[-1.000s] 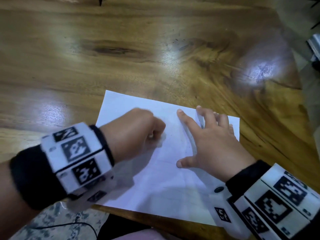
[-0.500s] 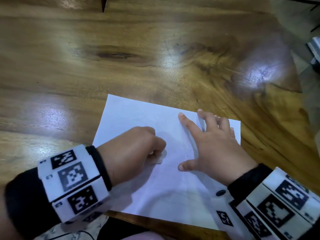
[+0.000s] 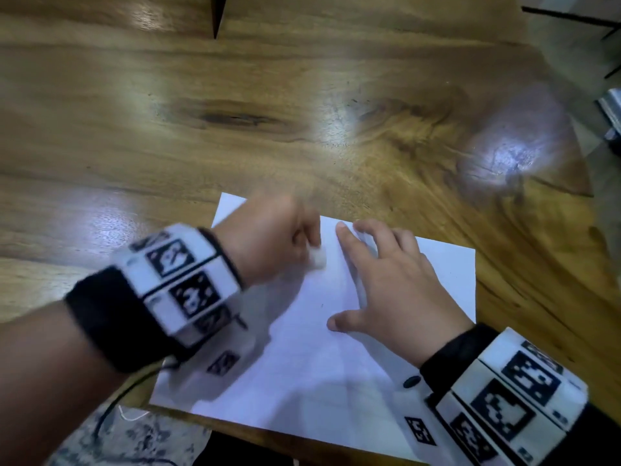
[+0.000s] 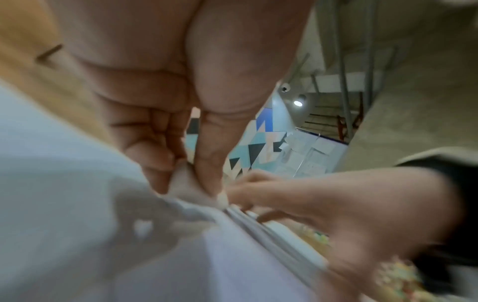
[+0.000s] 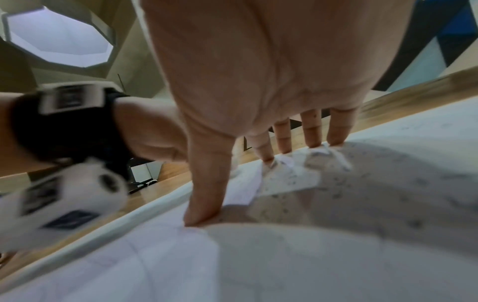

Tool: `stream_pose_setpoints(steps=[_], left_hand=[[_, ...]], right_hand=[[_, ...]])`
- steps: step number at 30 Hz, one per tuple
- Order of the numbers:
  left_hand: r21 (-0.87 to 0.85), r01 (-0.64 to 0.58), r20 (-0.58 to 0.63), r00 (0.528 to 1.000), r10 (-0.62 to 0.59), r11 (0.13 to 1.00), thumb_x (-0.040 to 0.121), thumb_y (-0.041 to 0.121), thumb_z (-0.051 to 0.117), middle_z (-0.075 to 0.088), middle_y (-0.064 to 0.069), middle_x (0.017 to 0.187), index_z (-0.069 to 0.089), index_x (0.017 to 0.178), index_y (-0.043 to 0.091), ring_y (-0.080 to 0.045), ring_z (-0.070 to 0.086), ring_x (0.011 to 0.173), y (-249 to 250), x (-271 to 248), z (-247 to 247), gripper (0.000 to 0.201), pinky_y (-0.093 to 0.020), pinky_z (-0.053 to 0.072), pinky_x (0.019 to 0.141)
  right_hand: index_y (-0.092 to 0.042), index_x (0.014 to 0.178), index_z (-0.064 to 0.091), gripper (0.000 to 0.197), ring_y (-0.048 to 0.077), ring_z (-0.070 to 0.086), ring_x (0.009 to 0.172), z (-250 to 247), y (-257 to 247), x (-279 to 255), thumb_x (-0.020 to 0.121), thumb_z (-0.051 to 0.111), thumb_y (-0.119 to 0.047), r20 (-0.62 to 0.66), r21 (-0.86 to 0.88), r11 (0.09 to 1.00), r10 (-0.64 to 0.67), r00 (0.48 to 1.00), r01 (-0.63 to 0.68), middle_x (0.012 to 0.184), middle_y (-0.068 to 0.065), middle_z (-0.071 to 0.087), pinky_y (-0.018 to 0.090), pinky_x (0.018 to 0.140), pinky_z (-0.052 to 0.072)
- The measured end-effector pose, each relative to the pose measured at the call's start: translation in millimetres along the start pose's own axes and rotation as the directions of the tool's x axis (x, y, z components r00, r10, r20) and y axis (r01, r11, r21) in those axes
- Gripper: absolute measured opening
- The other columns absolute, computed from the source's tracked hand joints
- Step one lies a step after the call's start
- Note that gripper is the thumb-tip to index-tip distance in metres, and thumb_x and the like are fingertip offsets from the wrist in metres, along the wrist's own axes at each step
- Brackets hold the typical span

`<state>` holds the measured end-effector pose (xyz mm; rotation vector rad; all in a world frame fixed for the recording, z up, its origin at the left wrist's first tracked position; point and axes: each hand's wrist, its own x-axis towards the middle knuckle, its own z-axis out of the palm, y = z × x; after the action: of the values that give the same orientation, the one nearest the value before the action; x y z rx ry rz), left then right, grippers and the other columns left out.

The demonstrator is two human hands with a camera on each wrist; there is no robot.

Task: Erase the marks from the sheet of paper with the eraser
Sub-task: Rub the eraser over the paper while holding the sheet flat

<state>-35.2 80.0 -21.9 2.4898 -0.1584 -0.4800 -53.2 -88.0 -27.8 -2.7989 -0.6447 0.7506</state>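
Observation:
A white sheet of paper [image 3: 309,371] lies near the front edge of the wooden table [image 3: 235,122]. My left hand [image 3: 279,237] is over the sheet's far left part, blurred with motion, and grips a small white eraser [image 3: 317,260] whose tip touches the paper. In the left wrist view the thumb and fingers pinch the eraser [image 4: 186,183]. My right hand [image 3: 386,284] lies flat on the sheet's right half with spread fingers pressing it down. Its fingertips [image 5: 336,141] and thumb rest on the paper [image 5: 284,261], which carries faint lines and dark eraser crumbs.
The table's right edge runs diagonally at the far right, with floor and dark metal legs [image 3: 571,15] beyond. A dark pointed shape [image 3: 218,15] sits at the table's far edge. A cable [image 3: 114,401] hangs below the near edge.
My left hand has swung with the eraser from the sheet's middle up toward its far edge. The right hand stays pressed on the paper.

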Motion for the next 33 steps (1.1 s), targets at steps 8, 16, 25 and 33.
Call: stream_pose_setpoints(steps=[8,16,25,33], left_hand=[[0.067,-0.063,0.05,0.997,0.059,0.996,0.072,0.014,0.069,0.045,0.014,0.049,0.06,0.06,0.019,-0.005,0.043,0.049,11,9,5,0.016,-0.008,0.033,0.051],[0.081,0.007,-0.088,0.996,0.0,0.997,0.076,0.015,0.064,0.043,0.015,0.055,0.066,0.084,0.011,-0.014,0.047,0.065,16,19,3,0.009,-0.021,0.026,0.054],[0.112,0.003,-0.094,0.996,0.008,0.994,0.076,0.013,0.065,0.053,0.003,0.067,0.067,0.081,0.009,-0.016,0.046,0.069,11,15,0,0.006,-0.022,0.027,0.054],[0.083,0.063,-0.133,0.99,-0.051,0.995,0.078,0.015,0.064,0.058,-0.001,0.072,0.067,0.084,0.011,-0.018,0.051,0.074,6,9,-2,0.008,-0.02,0.029,0.059]], right_hand=[[-0.03,0.148,-0.003,0.111,0.016,0.012,0.127,1,0,0,0.069,0.068,-0.059,0.004,-0.031,1.0,-0.005,1.0,0.005,0.147,-0.013,0.006,0.027,0.102,0.023],[-0.028,0.148,-0.003,0.11,0.018,0.014,0.126,1,-1,1,0.07,0.068,-0.058,0.003,-0.044,0.999,-0.014,1.0,0.014,0.147,-0.011,0.008,0.027,0.1,0.024],[-0.028,0.148,-0.005,0.11,0.017,0.012,0.125,1,0,0,0.07,0.068,-0.058,0.009,-0.03,0.999,-0.012,1.0,0.012,0.147,-0.012,0.006,0.027,0.101,0.022],[-0.028,0.148,-0.005,0.111,0.017,0.013,0.124,1,-1,1,0.07,0.068,-0.059,0.013,-0.043,0.999,-0.008,1.0,0.009,0.147,-0.011,0.006,0.027,0.1,0.023]])
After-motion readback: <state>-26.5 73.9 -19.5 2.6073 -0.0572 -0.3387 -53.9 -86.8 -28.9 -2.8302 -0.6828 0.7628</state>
